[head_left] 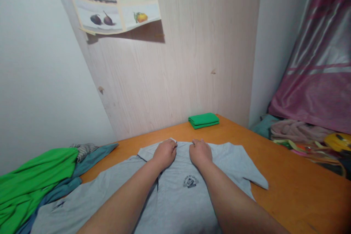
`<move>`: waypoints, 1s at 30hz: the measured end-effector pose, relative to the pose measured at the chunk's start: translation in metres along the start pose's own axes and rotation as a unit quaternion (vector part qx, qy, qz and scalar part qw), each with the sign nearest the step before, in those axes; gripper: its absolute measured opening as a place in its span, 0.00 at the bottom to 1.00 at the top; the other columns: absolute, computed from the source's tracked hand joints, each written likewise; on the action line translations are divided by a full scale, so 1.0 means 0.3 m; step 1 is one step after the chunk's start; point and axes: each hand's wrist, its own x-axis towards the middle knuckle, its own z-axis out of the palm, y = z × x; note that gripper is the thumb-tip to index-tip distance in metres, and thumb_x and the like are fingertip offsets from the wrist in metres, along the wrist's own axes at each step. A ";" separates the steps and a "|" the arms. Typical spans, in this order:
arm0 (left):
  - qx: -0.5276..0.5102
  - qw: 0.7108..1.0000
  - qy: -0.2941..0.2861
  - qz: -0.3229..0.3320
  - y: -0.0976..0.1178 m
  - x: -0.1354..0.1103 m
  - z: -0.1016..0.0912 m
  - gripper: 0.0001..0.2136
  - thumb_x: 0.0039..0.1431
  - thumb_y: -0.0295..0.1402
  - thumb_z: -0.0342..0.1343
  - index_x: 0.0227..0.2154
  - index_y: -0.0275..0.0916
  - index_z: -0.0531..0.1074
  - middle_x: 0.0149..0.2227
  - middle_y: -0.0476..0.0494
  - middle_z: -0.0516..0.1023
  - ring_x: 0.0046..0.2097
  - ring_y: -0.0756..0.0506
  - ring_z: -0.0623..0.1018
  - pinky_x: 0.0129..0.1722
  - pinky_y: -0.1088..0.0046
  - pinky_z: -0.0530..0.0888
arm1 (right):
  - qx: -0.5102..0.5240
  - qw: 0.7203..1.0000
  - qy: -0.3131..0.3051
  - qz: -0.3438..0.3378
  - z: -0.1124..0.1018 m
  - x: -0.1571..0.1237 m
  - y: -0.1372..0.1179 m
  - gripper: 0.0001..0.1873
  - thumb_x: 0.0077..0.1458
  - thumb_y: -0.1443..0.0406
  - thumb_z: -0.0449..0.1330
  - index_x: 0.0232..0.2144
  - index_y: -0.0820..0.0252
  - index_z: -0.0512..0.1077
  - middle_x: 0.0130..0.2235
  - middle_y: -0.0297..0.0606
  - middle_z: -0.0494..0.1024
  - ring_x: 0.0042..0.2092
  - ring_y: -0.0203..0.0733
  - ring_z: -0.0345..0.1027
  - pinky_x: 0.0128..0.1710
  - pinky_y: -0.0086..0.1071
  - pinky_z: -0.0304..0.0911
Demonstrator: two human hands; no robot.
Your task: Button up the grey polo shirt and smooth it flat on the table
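Observation:
A light grey short-sleeved polo shirt [181, 204] with a dark printed emblem lies spread on the orange-brown table, its collar end pointing away from me. At the collar, my left hand [165, 153] is closed, its curled fingers pinching the cloth. A short way to its right, my right hand [201, 151] is closed on the shirt's top edge, knuckles up; the fingertips are partly hidden. One sleeve stretches out to the right. The shirt's left side reaches toward a pile of clothes, and its lower part runs out of view beneath my forearms.
A folded green cloth [203, 120] sits near the back edge of the table [296, 193]. Bright green clothing [35, 175] is heaped at left over blue-grey garments. Beyond the right edge are a pink curtain [309, 98] and assorted items. A fruit picture sheet [117, 5] hangs on the wall.

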 end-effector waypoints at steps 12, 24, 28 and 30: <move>-0.005 0.998 -0.061 0.033 -0.014 -0.044 0.013 0.21 0.69 0.39 0.42 0.58 0.40 0.68 0.64 0.39 0.66 0.65 0.39 0.65 0.62 0.55 0.62 | 0.011 1.000 0.008 0.024 0.004 0.023 0.013 0.26 0.60 0.67 0.47 0.56 0.62 0.73 0.55 0.47 0.76 0.61 0.48 0.64 0.58 0.35 0.56; 0.001 0.989 -0.146 0.023 -0.003 -0.055 -0.008 0.32 0.67 0.57 0.31 0.68 0.47 0.54 0.71 0.38 0.49 0.70 0.36 0.53 0.65 0.47 0.54 | -0.026 1.000 -0.006 0.010 -0.017 0.004 -0.004 0.28 0.63 0.66 0.43 0.62 0.64 0.65 0.63 0.47 0.67 0.68 0.50 0.51 0.66 0.44 0.41; -0.008 0.989 -0.146 0.017 -0.001 -0.056 -0.005 0.32 0.67 0.57 0.31 0.68 0.48 0.54 0.71 0.39 0.49 0.70 0.37 0.52 0.65 0.46 0.53 | -0.052 0.996 -0.059 -0.045 0.000 -0.020 -0.013 0.26 0.63 0.65 0.46 0.61 0.59 0.67 0.65 0.43 0.65 0.69 0.48 0.48 0.67 0.49 0.36; -0.016 0.990 -0.142 0.016 -0.001 -0.057 -0.002 0.32 0.67 0.57 0.32 0.68 0.48 0.54 0.71 0.39 0.49 0.70 0.36 0.52 0.65 0.47 0.53 | -0.065 0.994 -0.077 -0.045 0.006 -0.026 -0.007 0.27 0.62 0.66 0.46 0.62 0.60 0.66 0.66 0.44 0.62 0.69 0.50 0.45 0.66 0.56 0.33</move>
